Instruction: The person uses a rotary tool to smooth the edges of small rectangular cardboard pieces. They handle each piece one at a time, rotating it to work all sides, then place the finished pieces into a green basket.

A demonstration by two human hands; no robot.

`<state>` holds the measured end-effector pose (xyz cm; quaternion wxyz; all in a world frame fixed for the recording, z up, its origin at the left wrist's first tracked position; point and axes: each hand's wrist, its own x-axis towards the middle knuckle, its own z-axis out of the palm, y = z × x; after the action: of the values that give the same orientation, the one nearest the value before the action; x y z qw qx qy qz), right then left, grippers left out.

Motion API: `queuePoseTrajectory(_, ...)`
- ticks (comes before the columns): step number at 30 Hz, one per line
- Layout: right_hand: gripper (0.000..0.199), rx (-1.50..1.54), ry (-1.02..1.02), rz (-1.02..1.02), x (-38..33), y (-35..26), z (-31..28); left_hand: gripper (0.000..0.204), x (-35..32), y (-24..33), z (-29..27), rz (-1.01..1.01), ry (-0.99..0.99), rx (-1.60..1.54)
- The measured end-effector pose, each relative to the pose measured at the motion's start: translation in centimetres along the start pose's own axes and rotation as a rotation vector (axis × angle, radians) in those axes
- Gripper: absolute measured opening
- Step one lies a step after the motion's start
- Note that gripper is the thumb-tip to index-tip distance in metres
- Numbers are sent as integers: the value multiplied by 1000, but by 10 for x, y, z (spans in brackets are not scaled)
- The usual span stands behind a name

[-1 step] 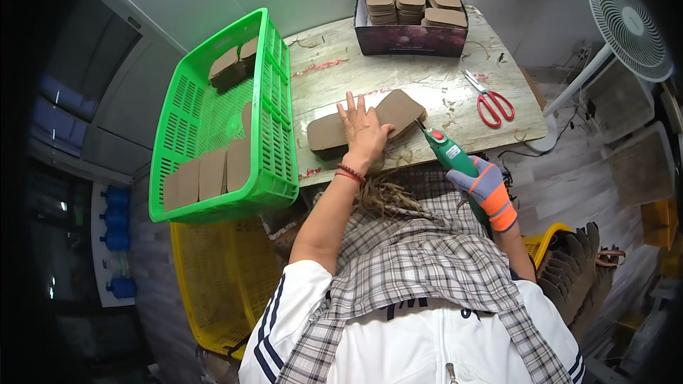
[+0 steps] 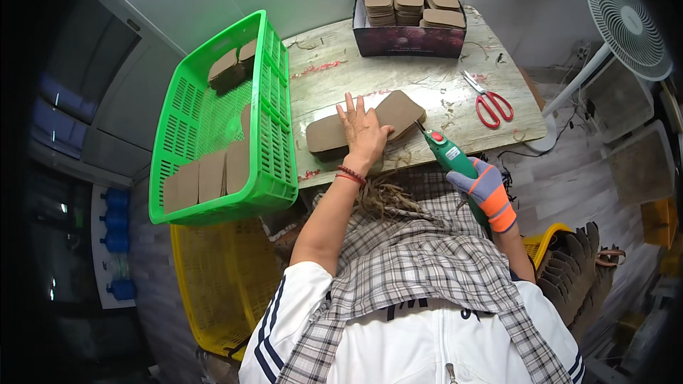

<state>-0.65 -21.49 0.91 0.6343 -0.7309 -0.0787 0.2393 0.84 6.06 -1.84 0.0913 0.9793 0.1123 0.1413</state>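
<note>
My bare left hand point(image 2: 365, 130) lies flat with fingers spread across two brown stacks of flat, round-cornered pieces. One stack point(image 2: 326, 134) lies left of the hand, and the other point(image 2: 400, 109) sits at an angle to its right. In a grey and orange glove, my right hand point(image 2: 488, 193) is wrapped round a green handheld power tool point(image 2: 449, 154) with a red button. The tool's slim metal tip points at the near right edge of the right stack; I cannot tell whether it touches. Brown trimmings point(image 2: 388, 198) lie in my checked apron's lap.
At the left stands a green crate point(image 2: 279, 99) with brown pieces inside. A dark box point(image 2: 409, 43) of similar stacks is at the table's point(image 2: 324, 92) back. Red-handled scissors point(image 2: 491, 103) lie to the right, near a white fan point(image 2: 629, 21). Yellow crates point(image 2: 186, 291) stand below.
</note>
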Motion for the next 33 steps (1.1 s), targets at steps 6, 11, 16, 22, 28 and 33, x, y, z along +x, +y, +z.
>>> queuePoseTrajectory(6,35,-78,37,-16,-2,-3,-5,38,5,9,-6,-125,124,-249)
queuePoseTrajectory(11,35,-34,58,-8,-5,-7,-5,27,5,13,-16,-463,48,-1411)
queuePoseTrajectory(16,41,-28,87,-68,-4,-15,2,29,3,32,-21,-467,185,-2231)
queuePoseTrajectory(22,38,-47,51,-107,-6,-29,12,39,7,51,-28,-561,288,-2502)
queuePoseTrajectory(28,34,-35,65,-104,-10,-40,18,38,5,59,-23,-574,262,-2539)
queuePoseTrajectory(33,31,49,74,-62,-10,-52,20,38,-7,64,-22,-554,158,-2513)
